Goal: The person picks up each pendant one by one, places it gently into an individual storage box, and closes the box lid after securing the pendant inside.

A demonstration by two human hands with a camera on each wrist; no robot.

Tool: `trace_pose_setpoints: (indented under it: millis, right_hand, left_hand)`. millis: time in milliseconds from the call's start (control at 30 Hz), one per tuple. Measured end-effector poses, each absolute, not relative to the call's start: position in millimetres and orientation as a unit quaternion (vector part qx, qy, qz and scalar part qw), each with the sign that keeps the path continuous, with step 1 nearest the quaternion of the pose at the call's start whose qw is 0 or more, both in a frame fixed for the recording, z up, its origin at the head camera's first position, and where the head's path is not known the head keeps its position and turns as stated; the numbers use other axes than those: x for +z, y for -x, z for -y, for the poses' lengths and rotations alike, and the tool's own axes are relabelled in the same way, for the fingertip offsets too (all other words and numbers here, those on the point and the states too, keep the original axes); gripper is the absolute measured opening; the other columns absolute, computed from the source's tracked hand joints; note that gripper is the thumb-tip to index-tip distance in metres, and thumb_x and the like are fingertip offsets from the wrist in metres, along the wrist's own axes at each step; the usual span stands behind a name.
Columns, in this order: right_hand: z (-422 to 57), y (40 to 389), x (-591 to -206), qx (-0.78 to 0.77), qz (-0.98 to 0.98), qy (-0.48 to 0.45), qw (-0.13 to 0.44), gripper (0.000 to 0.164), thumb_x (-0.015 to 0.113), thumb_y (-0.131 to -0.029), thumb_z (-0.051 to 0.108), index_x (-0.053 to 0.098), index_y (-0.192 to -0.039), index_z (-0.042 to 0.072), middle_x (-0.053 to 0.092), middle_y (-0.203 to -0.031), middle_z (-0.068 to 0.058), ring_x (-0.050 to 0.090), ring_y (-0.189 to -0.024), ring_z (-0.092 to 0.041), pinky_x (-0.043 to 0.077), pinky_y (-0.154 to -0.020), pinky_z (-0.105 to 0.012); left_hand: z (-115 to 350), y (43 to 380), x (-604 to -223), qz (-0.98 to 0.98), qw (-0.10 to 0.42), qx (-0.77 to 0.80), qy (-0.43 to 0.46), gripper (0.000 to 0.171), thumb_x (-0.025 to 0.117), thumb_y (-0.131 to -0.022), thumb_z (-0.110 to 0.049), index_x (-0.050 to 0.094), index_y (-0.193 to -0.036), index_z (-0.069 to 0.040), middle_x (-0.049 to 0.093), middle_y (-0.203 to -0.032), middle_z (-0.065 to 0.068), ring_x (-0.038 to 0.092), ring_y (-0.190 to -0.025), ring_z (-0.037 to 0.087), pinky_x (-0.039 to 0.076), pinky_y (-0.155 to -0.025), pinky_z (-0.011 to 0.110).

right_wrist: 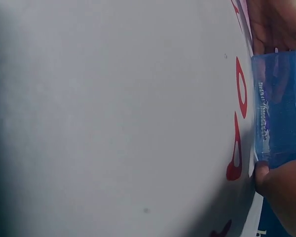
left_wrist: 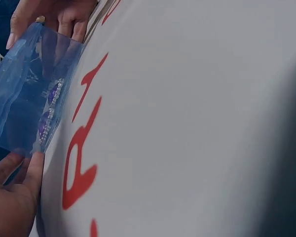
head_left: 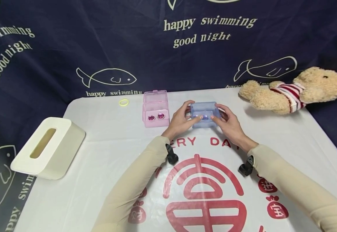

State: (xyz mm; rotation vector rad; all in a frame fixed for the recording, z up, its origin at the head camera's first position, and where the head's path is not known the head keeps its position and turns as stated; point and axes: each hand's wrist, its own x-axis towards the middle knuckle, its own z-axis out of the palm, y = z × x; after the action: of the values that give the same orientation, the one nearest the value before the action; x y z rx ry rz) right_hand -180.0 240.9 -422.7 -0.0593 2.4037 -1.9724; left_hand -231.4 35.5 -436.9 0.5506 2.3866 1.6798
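Note:
Both hands hold a translucent blue plastic box (head_left: 204, 108) on the table, its hinged lid raised at the back. My left hand (head_left: 181, 120) grips the left side, with the thumb at the front edge. On the opposite side my right hand (head_left: 231, 125) grips it, thumb likewise in front. Inside lie purple jewelled pieces (left_wrist: 50, 106) edged with small clear stones; fingers partly cover them in the head view. Left of the hands stands an open pink plastic box (head_left: 155, 106), holding two magenta jewelled pieces (head_left: 161, 116) with pale stone rims.
A yellow-green ring band (head_left: 124, 102) lies at the back left. The cream tissue box (head_left: 49, 146) stands at the left edge. A teddy bear (head_left: 290, 91) in a striped shirt lies at the back right. Behind the white table (head_left: 104, 180) hangs a dark blue printed cloth (head_left: 145, 48).

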Motion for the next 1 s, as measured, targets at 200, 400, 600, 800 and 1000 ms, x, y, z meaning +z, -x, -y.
trace_pose_setpoints:
  millis: [200,400,600,800,1000]
  right_hand:
    - [-239.1,180.4,-420.3,-0.638,-0.769,0.016,0.015,0.062,0.060,-0.096,0.013,0.029,-0.149,0.004,0.036,-0.150,-0.026,0.037,-0.139,-0.038,0.046,-0.084,-0.001]
    - [-239.5,180.5,-421.8,-0.643,-0.766,0.009,0.015,0.062,0.061,-0.095,0.014,0.030,-0.149,0.007,0.036,-0.150,-0.025,0.036,-0.140,-0.037,0.047,-0.085,-0.002]
    - [-239.5,180.2,-424.1,-0.645,-0.764,0.014,0.011,0.062,0.061,-0.095,0.015,0.031,-0.149,0.007,0.035,-0.151,-0.025,0.035,-0.140,-0.038,0.046,-0.086,-0.002]
    - [-240.9,179.4,-424.2,-0.632,-0.774,0.019,0.012,0.062,0.060,-0.096,0.015,0.030,-0.149,0.006,0.035,-0.150,-0.024,0.036,-0.140,-0.037,0.046,-0.088,-0.003]
    - [-242.6,179.7,-418.4,-0.571,-0.821,0.022,-0.008,0.057,0.060,-0.096,0.022,0.037,-0.147,0.008,0.038,-0.151,-0.019,0.041,-0.137,-0.036,0.046,-0.101,-0.014]
  left_hand:
    - [-35.8,232.5,-436.8,-0.801,0.080,0.565,-0.179,0.069,0.074,-0.085,-0.030,0.038,-0.143,-0.019,0.056,-0.133,0.010,0.055,-0.124,0.018,0.048,-0.105,0.028]
    - [-36.4,232.7,-437.0,-0.791,0.082,0.580,-0.179,0.071,0.077,-0.083,-0.025,0.038,-0.143,-0.018,0.056,-0.132,0.011,0.056,-0.123,0.019,0.048,-0.105,0.031]
    - [-36.6,228.7,-438.8,-0.783,0.074,0.591,-0.180,0.071,0.076,-0.084,-0.024,0.038,-0.144,-0.017,0.055,-0.135,0.012,0.054,-0.125,0.021,0.047,-0.107,0.034]
    - [-40.1,216.8,-437.2,-0.813,0.034,0.548,-0.191,0.072,0.067,-0.091,-0.029,0.029,-0.150,-0.014,0.042,-0.148,0.013,0.046,-0.135,0.023,0.046,-0.108,0.031]
    - [-24.5,211.1,-410.1,-0.831,-0.013,0.513,-0.216,0.061,0.063,-0.094,-0.027,0.037,-0.145,-0.006,0.041,-0.147,0.014,0.051,-0.129,0.027,0.050,-0.103,0.028]
